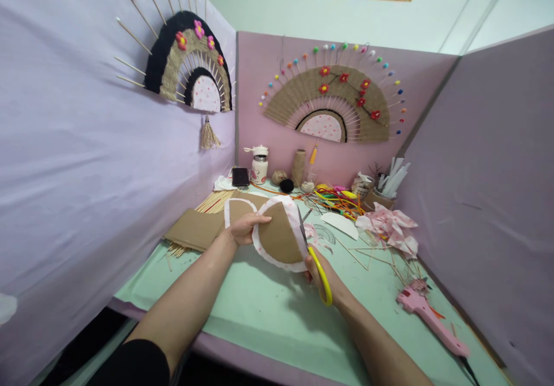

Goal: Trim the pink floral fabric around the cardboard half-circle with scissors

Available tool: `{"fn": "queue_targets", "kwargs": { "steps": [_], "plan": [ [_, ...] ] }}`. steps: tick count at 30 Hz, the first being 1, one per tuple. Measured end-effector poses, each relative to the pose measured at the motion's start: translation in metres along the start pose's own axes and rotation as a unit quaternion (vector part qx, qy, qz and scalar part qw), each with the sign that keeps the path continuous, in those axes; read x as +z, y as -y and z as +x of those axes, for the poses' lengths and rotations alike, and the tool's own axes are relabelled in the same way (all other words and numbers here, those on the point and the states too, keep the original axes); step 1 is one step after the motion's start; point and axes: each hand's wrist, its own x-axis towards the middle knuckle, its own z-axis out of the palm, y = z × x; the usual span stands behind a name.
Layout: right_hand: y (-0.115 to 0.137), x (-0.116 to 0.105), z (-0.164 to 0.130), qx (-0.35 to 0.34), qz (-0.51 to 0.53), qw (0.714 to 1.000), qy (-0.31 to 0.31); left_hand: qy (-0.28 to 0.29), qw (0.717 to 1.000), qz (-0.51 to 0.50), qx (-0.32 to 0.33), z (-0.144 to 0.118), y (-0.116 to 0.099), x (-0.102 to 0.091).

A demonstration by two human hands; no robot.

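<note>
My left hand [243, 228] grips the left edge of a half-round piece of brown cardboard [281, 233], thumb on its face. A white paper border with faint pink spots rims the cardboard. In my right hand [322, 273] is a pair of scissors [322, 276] with yellow handles, its blades along the straight right edge of the paper border. Whether the blades are parted is hard to see. Behind my left hand lies a second white-edged cardboard piece [239, 207], partly hidden by the hand.
Cardboard sheets [194, 228] lie on thin sticks at the left. A pink glue gun [433, 319] rests at the right, near crumpled pink-spotted paper [389, 227] and loose sticks. A protractor [324, 233], a white half-disc [340, 224], a twine spool [298, 168] and a bottle [259, 169] stand or lie behind.
</note>
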Motion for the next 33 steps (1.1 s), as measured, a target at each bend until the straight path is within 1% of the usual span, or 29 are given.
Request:
{"fn": "queue_targets", "kwargs": {
  "steps": [3,14,20,26,29,33],
  "plan": [
    [-0.0018,0.0002,0.0001,0.003,-0.002,1.0,0.008,0.001,1.0,-0.001,-0.006,0.0001,0.0004,0.0004],
    [0.0003,0.0006,0.0003,0.003,0.025,1.0,-0.017,0.01,1.0,0.011,-0.008,0.0,0.0002,-0.001],
    [0.0005,0.0032,-0.0008,0.029,0.029,0.998,-0.048,0.014,1.0,0.004,-0.007,-0.0008,-0.0005,0.0013],
    [-0.0025,0.0069,-0.0019,0.053,0.056,0.996,-0.04,0.017,1.0,-0.011,-0.005,-0.0004,0.0006,0.0015],
    [-0.0047,0.006,-0.0011,0.04,0.046,0.998,-0.035,0.015,1.0,-0.009,-0.004,0.0001,0.0011,0.0009],
    [-0.0055,0.0029,-0.0008,-0.009,0.011,1.0,-0.008,0.011,1.0,-0.006,0.0,0.0007,0.0012,0.0011]
  ]
}}
